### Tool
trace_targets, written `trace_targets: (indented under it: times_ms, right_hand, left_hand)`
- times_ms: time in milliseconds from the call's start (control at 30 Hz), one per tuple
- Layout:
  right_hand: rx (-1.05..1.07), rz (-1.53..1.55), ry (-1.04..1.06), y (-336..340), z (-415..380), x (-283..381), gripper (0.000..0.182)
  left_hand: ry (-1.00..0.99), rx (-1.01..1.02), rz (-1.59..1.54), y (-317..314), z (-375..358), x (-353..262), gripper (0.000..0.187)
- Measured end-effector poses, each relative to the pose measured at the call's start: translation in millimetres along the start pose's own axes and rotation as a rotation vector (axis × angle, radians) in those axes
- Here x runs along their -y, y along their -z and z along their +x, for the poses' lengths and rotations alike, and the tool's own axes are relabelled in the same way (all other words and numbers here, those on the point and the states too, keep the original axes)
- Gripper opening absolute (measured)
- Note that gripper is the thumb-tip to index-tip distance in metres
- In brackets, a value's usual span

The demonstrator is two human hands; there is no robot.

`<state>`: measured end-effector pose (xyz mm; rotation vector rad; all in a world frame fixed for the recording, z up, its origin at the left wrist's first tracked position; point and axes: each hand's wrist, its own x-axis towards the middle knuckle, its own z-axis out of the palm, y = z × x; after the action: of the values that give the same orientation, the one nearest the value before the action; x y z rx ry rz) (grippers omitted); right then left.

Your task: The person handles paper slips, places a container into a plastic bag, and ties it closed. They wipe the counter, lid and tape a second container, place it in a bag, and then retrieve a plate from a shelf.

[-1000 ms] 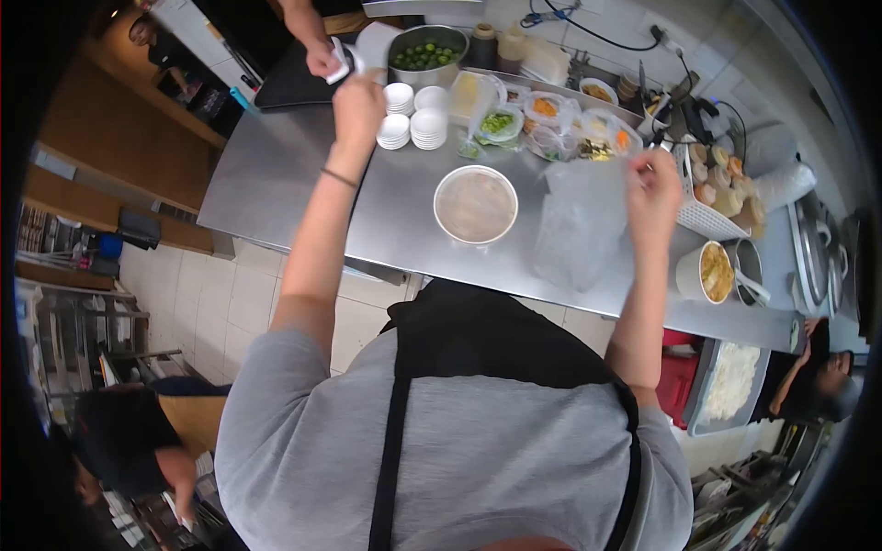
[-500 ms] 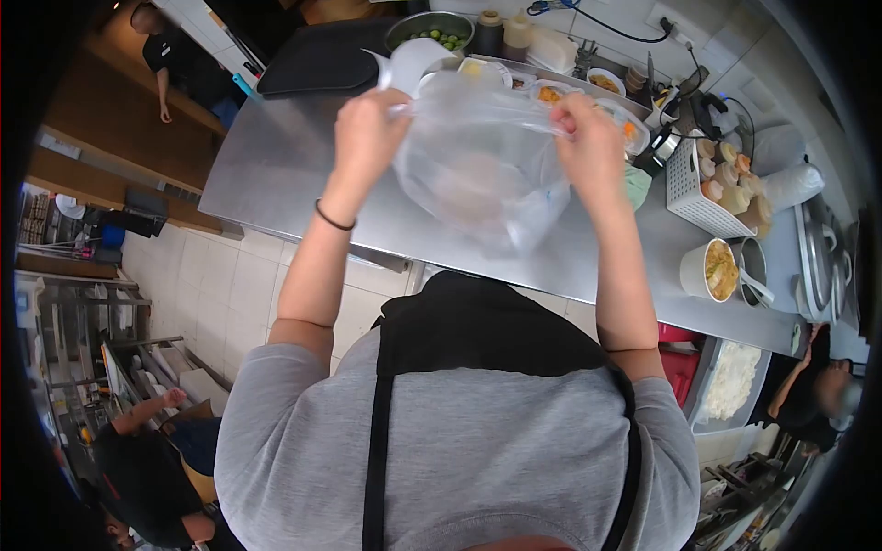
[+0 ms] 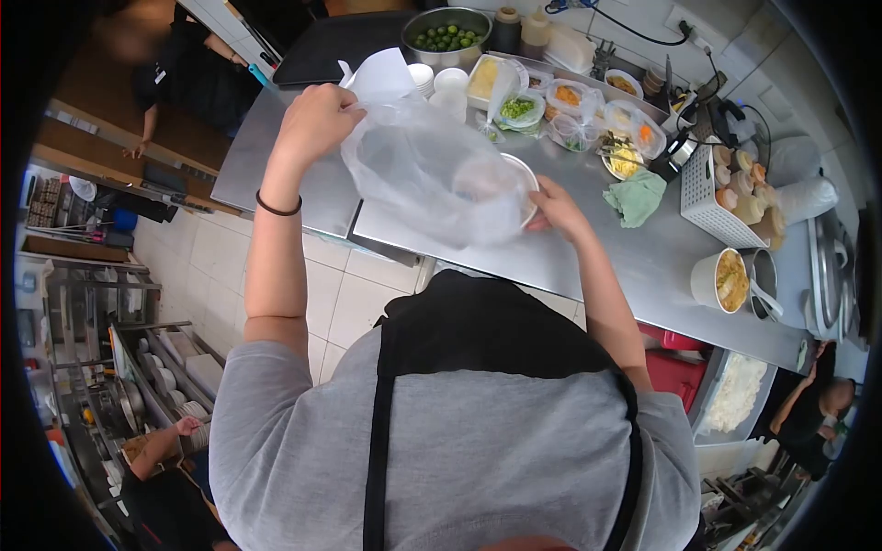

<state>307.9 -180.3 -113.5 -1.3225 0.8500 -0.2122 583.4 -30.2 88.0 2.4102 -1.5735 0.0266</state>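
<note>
My left hand (image 3: 319, 124) pinches the upper edge of a clear plastic bag (image 3: 404, 179), closed on it beside a sheet of white paper (image 3: 384, 77). The bag hangs slack over the steel counter. At its right end stands a white round bowl (image 3: 530, 191), mostly covered by the bag, so that only its right rim shows plainly. The fingers of my right hand (image 3: 559, 211) are closed at that rim, thumb side toward me. A crumpled green cloth (image 3: 637, 197) lies to the right of this hand.
Along the back stand a metal bowl of green limes (image 3: 448, 41), white cups (image 3: 450, 81) and bagged chopped greens (image 3: 519, 110). Rightward are a white basket of bottles (image 3: 703, 197) and a tub of food (image 3: 726, 280). A person (image 3: 179, 78) stands beyond the counter's left end.
My right hand has let go of the bag and come down to the bowl's rim. My left hand has moved left with the bag, uncovering containers at the back.
</note>
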Motion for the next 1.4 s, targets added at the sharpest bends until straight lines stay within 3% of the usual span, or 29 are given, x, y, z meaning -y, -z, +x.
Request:
trace_targets:
  times_ms: [133, 267, 400, 500, 633, 700, 767, 800, 833, 867, 900, 933, 1000, 1100, 1167, 1300, 1367, 1400]
  right_hand:
    - [-0.182, 0.067, 0.085, 33, -41, -27, 0.042]
    - [-0.447, 0.201, 0.104, 84, -102, -53, 0.04]
    - [-0.683, 0.274, 0.236, 113, -168, -31, 0.031]
    - [-0.616, 0.345, 0.353, 108, -202, 9, 0.031]
    - [-0.258, 0.68, 0.546, 63, -184, 31, 0.034]
    - [0.063, 0.927, 0.552, 32, -157, 18, 0.035]
    - [0.132, 1.077, 0.347, -1, -142, 31, 0.036]
    - [0.137, 1.078, 0.346, -8, -136, 33, 0.036]
    - [0.023, 0.95, 0.322, -14, -127, 32, 0.035]
    - [-0.087, 0.818, 0.3, -18, -119, 32, 0.035]
    - [-0.183, 0.716, 0.308, -21, -114, 32, 0.035]
    - [-0.174, 0.713, 0.308, -21, -106, 26, 0.035]
    - [-0.246, 0.33, 0.304, -18, -84, 5, 0.036]
    - [-0.088, 0.195, 0.171, -25, -70, -11, 0.039]
    - [-0.052, 0.15, 0.127, -35, -53, -29, 0.039]
    - [-0.043, 0.025, 0.056, -51, -36, -9, 0.039]
    - [-0.035, -0.026, 0.058, -55, -17, 4, 0.038]
    - [0.056, -0.075, 0.061, -59, 5, 13, 0.039]
  left_hand:
    - [-0.024, 0.083, -0.095, -4, 7, -3, 0.023]
    - [-0.151, 0.165, -0.194, -51, 16, -6, 0.027]
    - [-0.118, 0.267, -0.276, -104, 25, -25, 0.031]
    - [-0.146, 0.33, -0.307, -138, 40, -39, 0.032]
    - [-0.202, 0.266, -0.343, -147, 49, -67, 0.032]
    - [-0.134, 0.243, -0.389, -146, 50, -73, 0.032]
    - [-0.142, 0.219, -0.457, -144, 47, -72, 0.032]
    - [-0.144, 0.198, -0.523, -144, 44, -68, 0.032]
    - [-0.056, 0.308, -0.55, -146, 41, -58, 0.031]
    - [-0.006, 0.255, -0.53, -152, 30, -55, 0.03]
    - [0.027, 0.34, -0.586, -155, 19, -49, 0.03]
    - [0.061, 0.425, -0.643, -158, 9, -44, 0.03]
    - [0.193, 0.516, -0.783, -175, -9, -36, 0.032]
    - [0.315, 0.443, -0.843, -199, -24, -15, 0.031]
    - [0.148, 0.435, -0.811, -198, -30, 0, 0.029]
    - [0.145, 0.429, -0.614, -180, -29, 35, 0.026]
    - [-0.193, 0.292, -0.256, -194, -29, 49, 0.027]
    - [-0.179, 0.274, -0.255, -183, -19, 64, 0.027]
